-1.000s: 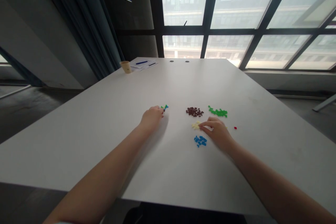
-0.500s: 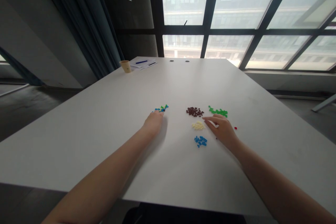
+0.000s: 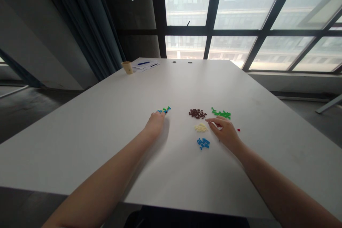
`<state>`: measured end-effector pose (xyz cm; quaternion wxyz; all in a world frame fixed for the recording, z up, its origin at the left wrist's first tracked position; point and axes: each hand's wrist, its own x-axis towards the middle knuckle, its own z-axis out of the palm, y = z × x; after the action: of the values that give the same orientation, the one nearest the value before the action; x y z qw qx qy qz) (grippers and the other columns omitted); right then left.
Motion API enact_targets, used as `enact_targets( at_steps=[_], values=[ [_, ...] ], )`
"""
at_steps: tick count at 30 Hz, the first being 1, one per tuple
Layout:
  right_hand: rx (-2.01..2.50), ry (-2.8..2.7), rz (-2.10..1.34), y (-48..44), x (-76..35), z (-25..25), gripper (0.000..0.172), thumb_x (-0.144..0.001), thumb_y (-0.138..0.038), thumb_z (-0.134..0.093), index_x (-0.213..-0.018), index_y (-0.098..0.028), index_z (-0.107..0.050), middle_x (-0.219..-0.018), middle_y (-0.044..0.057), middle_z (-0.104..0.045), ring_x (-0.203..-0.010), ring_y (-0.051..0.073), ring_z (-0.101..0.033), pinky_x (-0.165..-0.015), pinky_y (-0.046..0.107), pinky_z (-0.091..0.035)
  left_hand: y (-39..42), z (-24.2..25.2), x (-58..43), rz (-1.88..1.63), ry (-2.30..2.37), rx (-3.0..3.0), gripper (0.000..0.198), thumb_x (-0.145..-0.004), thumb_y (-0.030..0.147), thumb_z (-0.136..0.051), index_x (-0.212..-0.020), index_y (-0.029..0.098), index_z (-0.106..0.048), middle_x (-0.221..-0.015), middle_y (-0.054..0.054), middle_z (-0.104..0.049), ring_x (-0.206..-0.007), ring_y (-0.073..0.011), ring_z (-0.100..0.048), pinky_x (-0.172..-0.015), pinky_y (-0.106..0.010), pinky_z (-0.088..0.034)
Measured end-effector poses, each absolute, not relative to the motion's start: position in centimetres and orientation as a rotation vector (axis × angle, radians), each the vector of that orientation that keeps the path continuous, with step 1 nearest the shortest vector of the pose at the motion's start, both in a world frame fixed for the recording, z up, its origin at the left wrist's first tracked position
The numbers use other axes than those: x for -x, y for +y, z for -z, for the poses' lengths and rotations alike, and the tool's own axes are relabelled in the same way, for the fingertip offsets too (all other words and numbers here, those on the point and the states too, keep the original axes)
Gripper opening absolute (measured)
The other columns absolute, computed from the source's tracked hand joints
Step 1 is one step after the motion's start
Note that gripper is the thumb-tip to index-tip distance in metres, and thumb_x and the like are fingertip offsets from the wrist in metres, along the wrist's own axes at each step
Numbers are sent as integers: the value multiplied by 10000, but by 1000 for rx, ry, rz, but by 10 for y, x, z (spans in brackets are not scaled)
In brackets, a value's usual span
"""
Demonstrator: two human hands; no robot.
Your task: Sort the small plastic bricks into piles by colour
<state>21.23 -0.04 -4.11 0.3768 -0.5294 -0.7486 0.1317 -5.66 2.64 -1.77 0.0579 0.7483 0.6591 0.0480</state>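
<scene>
My left hand (image 3: 155, 121) reaches to a mixed heap of small blue, green, yellow and dark pieces (image 3: 166, 109). Its fingers are at the near side of this heap, mostly hidden by the back of the hand. My right hand (image 3: 223, 128) is over the table with its index finger stretched out and its thumb apart from it; nothing shows between them. That fingertip lies close to the lower right of a dark brown pile (image 3: 197, 113). Around it are a green pile (image 3: 222, 113), a pale yellow pile (image 3: 201, 127) and a blue pile (image 3: 203, 143).
One red piece (image 3: 238, 130) lies alone right of my right hand. On the white table (image 3: 171, 85), a paper cup (image 3: 127, 67) stands at the far left beside papers (image 3: 139, 67) with a blue pen (image 3: 143, 63). Large windows rise behind the table.
The view has shifted very slightly, moving everything a little left. My left fingers have moved slightly at the mixed heap. My right hand keeps almost the same pose beside the brown pile.
</scene>
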Motion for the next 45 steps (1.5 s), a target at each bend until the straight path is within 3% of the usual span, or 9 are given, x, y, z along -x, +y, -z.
enact_targets(
  at_steps=[4,8,13,18,24,30,36,41,45],
  values=[
    [1354,-1920,-339,-1,-212,40,212,-783,-228,-494,-854,-188,-690,-595,3,-483,-585,132,-445,-572,258,-345,28,18,57,-383,1940,-2229,201,-715,55,-423,-816,138,-576,-837,-101,-592,-766,-189,-536,-728,-305,-398],
    [1343,-1938,-310,-3,-209,38,207,-781,-216,-496,-850,-183,-688,-582,-2,-458,-594,134,-444,-588,263,-347,24,16,42,-719,1558,-1908,83,-677,108,-556,-745,153,-538,-769,-39,-581,-729,-145,-547,-717,-285,-423],
    [1270,-1958,-285,-8,-204,37,195,-780,-200,-500,-847,-200,-683,-578,-7,-452,-601,131,-447,-605,262,-355,7,18,16,-766,968,-965,276,-571,167,-725,-758,147,-522,-775,0,-596,-688,-72,-566,-697,-218,-438],
    [1169,-1994,-278,-14,-196,37,175,-778,-178,-506,-825,-195,-674,-587,-9,-468,-600,125,-449,-616,265,-362,-4,20,7,-737,815,-701,331,-508,111,-776,-735,137,-536,-752,12,-618,-721,-56,-582,-759,-190,-419],
    [1119,-2021,-293,-21,-192,35,173,-786,-170,-505,-842,-209,-665,-613,-4,-506,-619,129,-471,-656,283,-378,-5,23,5,-705,791,-738,327,-504,112,-778,-732,131,-545,-717,8,-624,-775,-90,-604,-822,-228,-411],
    [998,-2070,-282,-24,-190,33,151,-786,-188,-541,-882,-212,-655,-661,2,-546,-657,128,-484,-695,293,-389,-7,27,1,-692,837,-894,351,-486,171,-789,-738,133,-547,-645,39,-589,-607,-47,-558,-662,-200,-425],
    [912,-2151,-262,-26,-187,34,119,-770,-231,-593,-866,-232,-664,-672,5,-568,-684,137,-481,-699,297,-391,-7,28,-3,-731,783,-1042,346,-510,217,-784,-742,127,-544,-629,20,-601,-583,-57,-541,-607,-195,-410],
    [909,-2082,-229,-28,-187,34,95,-776,-195,-583,-815,-220,-666,-661,4,-564,-661,129,-486,-670,290,-393,-11,23,-3,-783,806,-1290,305,-588,261,-739,-782,140,-538,-692,4,-598,-624,-84,-560,-635,-235,-443],
    [915,-2002,-185,-29,-187,31,92,-780,-213,-581,-807,-216,-669,-628,-3,-539,-640,126,-485,-658,293,-401,-18,19,-1,-1062,904,-1872,174,-696,279,-654,-813,172,-583,-816,-37,-609,-806,-139,-559,-764,-303,-446]
  ],
)
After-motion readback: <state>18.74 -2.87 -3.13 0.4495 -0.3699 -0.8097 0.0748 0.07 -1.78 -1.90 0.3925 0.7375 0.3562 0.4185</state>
